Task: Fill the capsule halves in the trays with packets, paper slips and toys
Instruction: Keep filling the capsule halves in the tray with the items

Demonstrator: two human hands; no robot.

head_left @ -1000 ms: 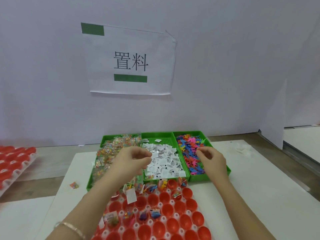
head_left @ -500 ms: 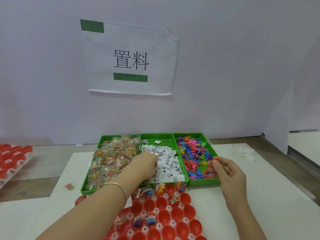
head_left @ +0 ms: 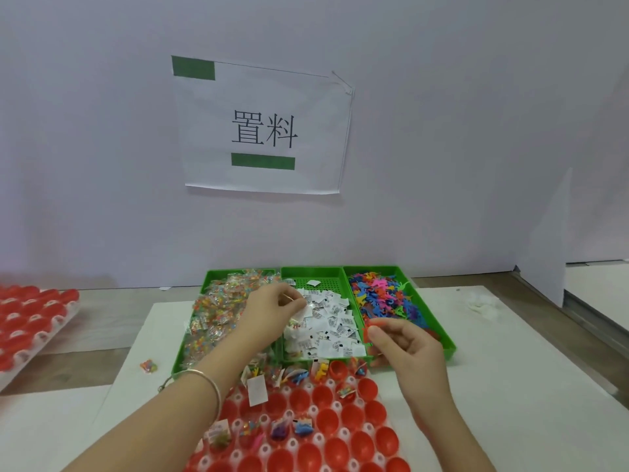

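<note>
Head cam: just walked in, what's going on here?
A person is filling red capsule halves from three supply bins. The left hand pinches at the paper slips in the middle bin. The right hand holds a red toy at the near end of the toy bin. Packets fill the left bin. The far row and a few halves on the left already hold items; most of the others are empty.

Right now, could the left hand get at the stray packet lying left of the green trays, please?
Probably yes: the left hand hovers above the slips tray, and the stray packet lies uncovered on the sheet near its wrist.
</note>
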